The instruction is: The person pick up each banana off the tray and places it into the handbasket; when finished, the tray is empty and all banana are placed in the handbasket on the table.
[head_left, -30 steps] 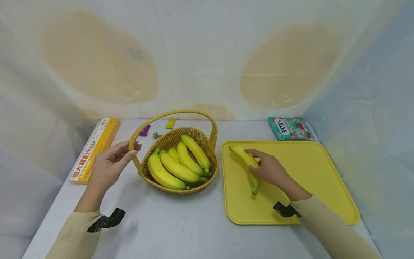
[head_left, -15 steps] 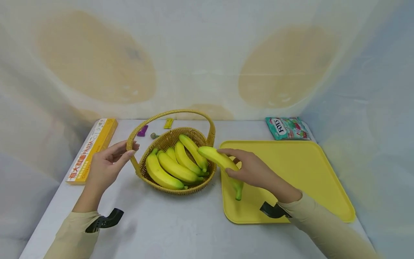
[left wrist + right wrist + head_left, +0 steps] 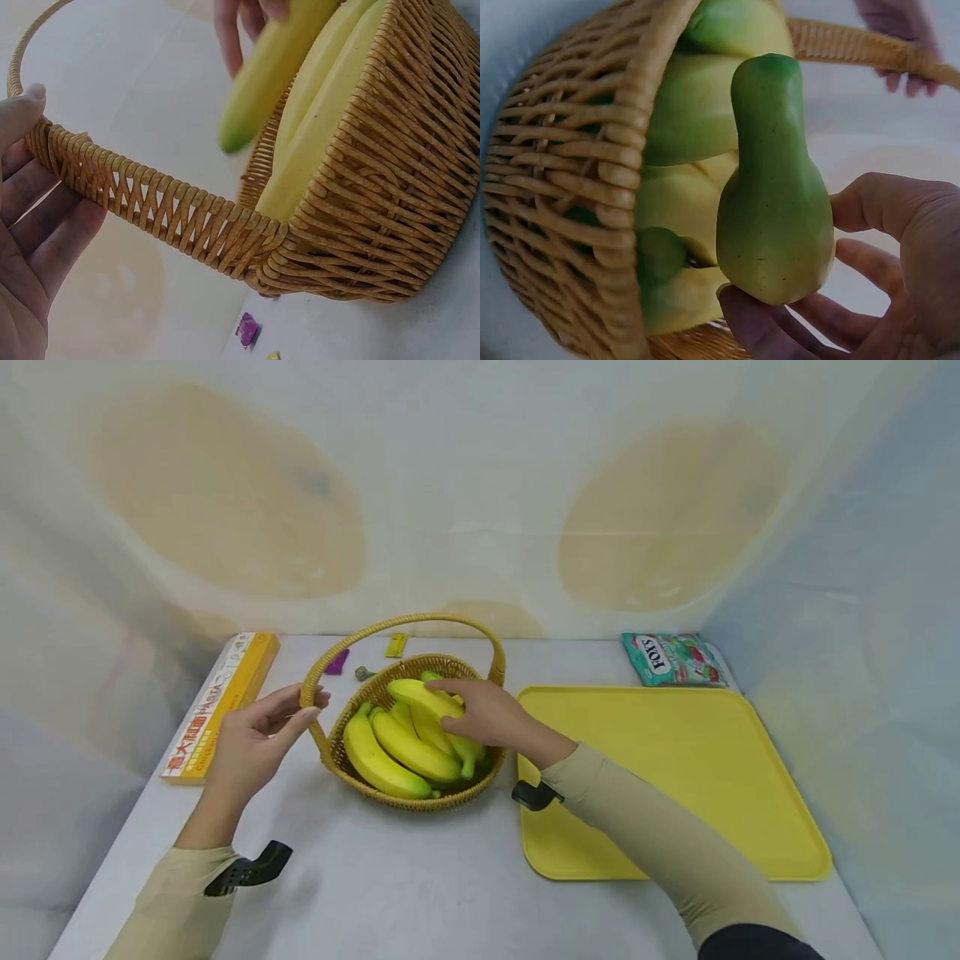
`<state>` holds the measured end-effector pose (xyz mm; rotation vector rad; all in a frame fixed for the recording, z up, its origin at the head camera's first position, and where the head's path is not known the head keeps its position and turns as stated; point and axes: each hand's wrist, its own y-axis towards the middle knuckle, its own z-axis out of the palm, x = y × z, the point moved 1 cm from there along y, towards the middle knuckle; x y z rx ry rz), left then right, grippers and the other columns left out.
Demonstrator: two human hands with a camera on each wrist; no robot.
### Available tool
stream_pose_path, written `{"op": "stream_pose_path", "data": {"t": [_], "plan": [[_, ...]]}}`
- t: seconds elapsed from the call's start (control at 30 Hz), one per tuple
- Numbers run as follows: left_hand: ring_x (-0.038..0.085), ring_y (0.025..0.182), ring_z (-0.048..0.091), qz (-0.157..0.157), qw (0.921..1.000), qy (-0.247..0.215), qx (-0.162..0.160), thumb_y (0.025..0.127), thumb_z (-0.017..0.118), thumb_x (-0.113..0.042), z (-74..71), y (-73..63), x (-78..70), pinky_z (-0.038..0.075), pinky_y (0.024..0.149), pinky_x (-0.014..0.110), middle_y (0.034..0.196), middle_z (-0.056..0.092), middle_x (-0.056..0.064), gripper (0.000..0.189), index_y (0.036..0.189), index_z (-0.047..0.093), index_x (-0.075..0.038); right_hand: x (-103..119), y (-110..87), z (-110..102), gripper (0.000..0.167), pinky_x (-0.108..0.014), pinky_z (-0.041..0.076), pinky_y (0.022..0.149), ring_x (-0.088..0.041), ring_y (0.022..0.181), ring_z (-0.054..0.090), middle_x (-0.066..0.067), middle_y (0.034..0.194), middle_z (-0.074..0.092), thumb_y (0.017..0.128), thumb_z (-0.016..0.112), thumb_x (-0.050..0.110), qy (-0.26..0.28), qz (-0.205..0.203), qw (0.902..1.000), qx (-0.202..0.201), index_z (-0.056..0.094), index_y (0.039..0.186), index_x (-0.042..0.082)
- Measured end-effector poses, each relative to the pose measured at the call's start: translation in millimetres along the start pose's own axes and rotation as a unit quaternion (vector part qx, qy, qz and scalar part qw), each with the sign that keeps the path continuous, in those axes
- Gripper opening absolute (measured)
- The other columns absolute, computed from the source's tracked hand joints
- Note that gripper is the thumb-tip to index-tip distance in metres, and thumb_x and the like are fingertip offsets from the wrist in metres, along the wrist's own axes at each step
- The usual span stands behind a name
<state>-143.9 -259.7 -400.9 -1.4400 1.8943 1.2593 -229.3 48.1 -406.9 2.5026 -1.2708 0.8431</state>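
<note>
My right hand (image 3: 491,714) grips a banana (image 3: 776,187) by its middle, thumb on one side and fingers on the other. The held banana overlaps the fruit in the wicker basket (image 3: 420,805) in the head view, and the right wrist view shows its green stem end close over the pile. Several other bananas (image 3: 375,756) lie in the basket. My left hand (image 3: 258,739) pinches the left side of the arched basket handle (image 3: 150,191) between thumb and fingers.
A yellow tray (image 3: 675,777) lies right of the basket, a teal candy bag (image 3: 675,659) behind it. A pasta box (image 3: 221,706) lies at the left. Purple (image 3: 337,662) and yellow wrapped sweets (image 3: 396,645) and a small greenish thing (image 3: 363,673) sit behind the basket.
My right hand has lifted the banana off the yellow tray and carried it left over the basket. The left hand keeps its hold on the handle.
</note>
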Motion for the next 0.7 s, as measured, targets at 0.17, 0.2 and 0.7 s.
{"op": "stream_pose_path", "data": {"t": [0.17, 0.2, 0.7], "plan": [[-0.002, 0.104, 0.067, 0.000, 1.0000, -0.003, -0.001, 0.097, 0.070, -0.008, 2.9, -0.6, -2.3, 0.052, 0.088, 0.011, 0.115, 0.075, 0.011, 0.033, 0.130, 0.069, -0.008, -3.1, 13.4, 12.5, 0.057, -0.020, 0.036, 0.045, -0.006, 0.048, 0.035, -0.007, 0.127, 0.067, 0.098, 0.065, 0.022, -0.020, 0.014, 0.9989, 0.041, 0.049, 0.152, 0.026], [-0.003, 0.104, 0.067, 0.000, 1.0000, -0.002, 0.000, 0.097, 0.070, -0.009, 3.4, -0.7, -2.7, 0.052, 0.088, 0.011, 0.115, 0.075, 0.011, 0.033, 0.131, 0.069, -0.008, -4.1, 14.0, 14.5, 0.056, -0.020, 0.037, 0.046, -0.007, 0.048, 0.037, -0.008, 0.127, 0.066, 0.098, 0.064, 0.022, -0.024, 0.014, 0.9986, 0.046, 0.049, 0.152, 0.026], [-0.003, 0.104, 0.067, -0.005, 1.0000, 0.001, 0.004, 0.098, 0.069, -0.012, 5.4, -0.5, -4.0, 0.051, 0.089, 0.011, 0.115, 0.075, 0.010, 0.033, 0.131, 0.069, -0.010, -14.6, -8.5, 17.5, 0.048, -0.042, 0.049, 0.102, -0.027, 0.133, 0.052, -0.010, 0.147, 0.054, 0.101, 0.063, 0.025, -0.011, -0.026, 0.9996, -0.010, 0.054, 0.148, 0.019]]}}
